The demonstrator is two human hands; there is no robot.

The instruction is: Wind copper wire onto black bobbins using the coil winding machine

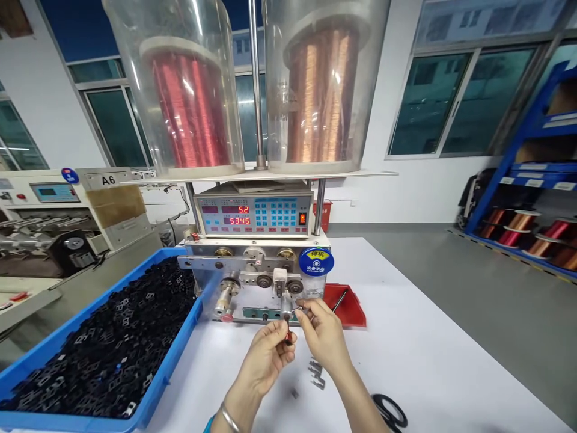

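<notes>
My left hand (270, 349) is closed, thumb and fingers pinching a small red-and-black piece (288, 338) just below the spindle (286, 305) of a coil winding machine (259, 279). Beside that spindle, to the right, my right hand (322, 331) pinches with thumb and forefinger; what lies between the fingertips is too thin and small to name. Under the hands, several small grey metal pieces (317, 373) lie on the white table (360, 367). Black-handled scissors (390, 412) rest near my right forearm.
A blue tray (180, 343) heaped with small black parts (112, 337) stands at left. Behind the right hand is a red bin (354, 310). Red (189, 111) and copper wire spools (322, 96) stand above the lit control box (255, 213). A blue shelf (527, 174) is far right.
</notes>
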